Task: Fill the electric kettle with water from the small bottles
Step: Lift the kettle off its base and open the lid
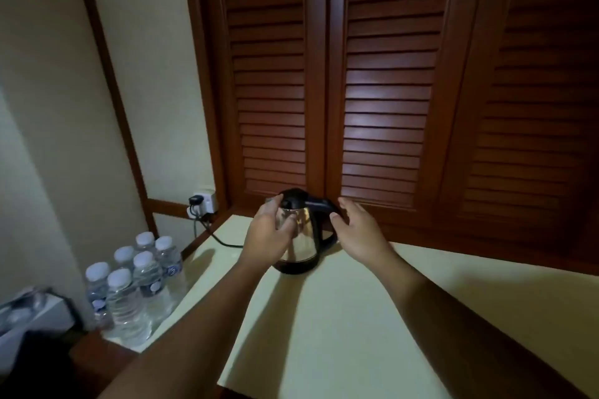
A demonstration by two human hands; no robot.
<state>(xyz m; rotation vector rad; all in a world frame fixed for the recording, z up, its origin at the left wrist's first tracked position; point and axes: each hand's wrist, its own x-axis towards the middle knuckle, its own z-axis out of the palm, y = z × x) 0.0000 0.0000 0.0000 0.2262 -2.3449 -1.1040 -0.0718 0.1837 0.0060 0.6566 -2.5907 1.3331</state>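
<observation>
Our steel electric kettle [299, 236] stands upright on the pale surface [356, 317] before the louvred doors [382, 91]. Our left hand [270, 232] wraps its body near the black lid [293, 197]; our right hand [359, 230] hovers spread just beside the handle [324, 204]. The small bottles [133, 282] cluster at left, caps on.
</observation>
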